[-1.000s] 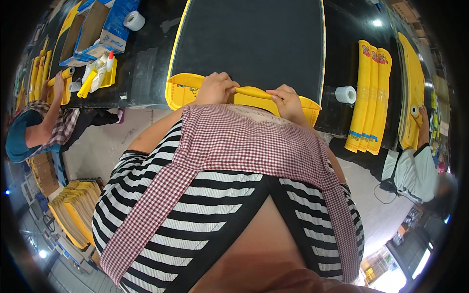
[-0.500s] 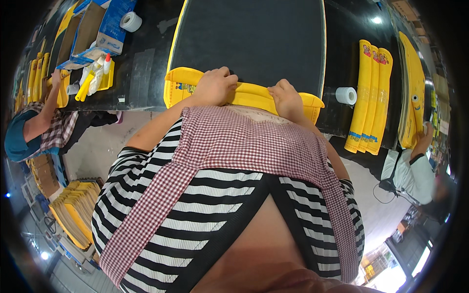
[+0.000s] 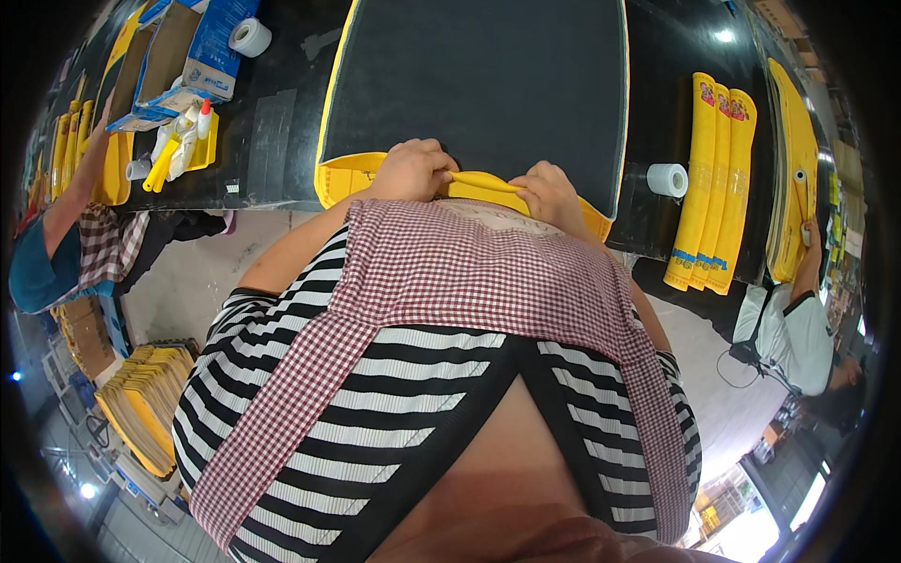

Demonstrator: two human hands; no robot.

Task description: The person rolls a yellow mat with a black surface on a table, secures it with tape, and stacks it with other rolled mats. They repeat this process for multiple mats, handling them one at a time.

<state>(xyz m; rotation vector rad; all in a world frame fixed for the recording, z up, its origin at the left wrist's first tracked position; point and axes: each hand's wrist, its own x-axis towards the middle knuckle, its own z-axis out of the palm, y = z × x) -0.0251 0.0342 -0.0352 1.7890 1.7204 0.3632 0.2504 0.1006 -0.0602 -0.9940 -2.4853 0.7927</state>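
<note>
A large mat with a black underside and a yellow face lies before me on the dark table. Its near edge is turned up, so a yellow fold shows between my hands. My left hand is closed on this edge left of the middle, fingers curled over it. Right of the middle, my right hand pinches the same edge between thumb and fingers. Outside both hands, the yellow corners slope toward the table's front edge. My checked apron hides part of the near side.
Right of the mat stand a white tape roll and several yellow rolled mats. At left are a blue carton, another white tape roll and a yellow tray with bottles. Co-workers' arms show at both sides.
The yellow edge was a long raised fold reaching past both hands; now its outer ends have dropped and more black shows. My hands stay nearly in place. Both co-workers' arms have shifted.
</note>
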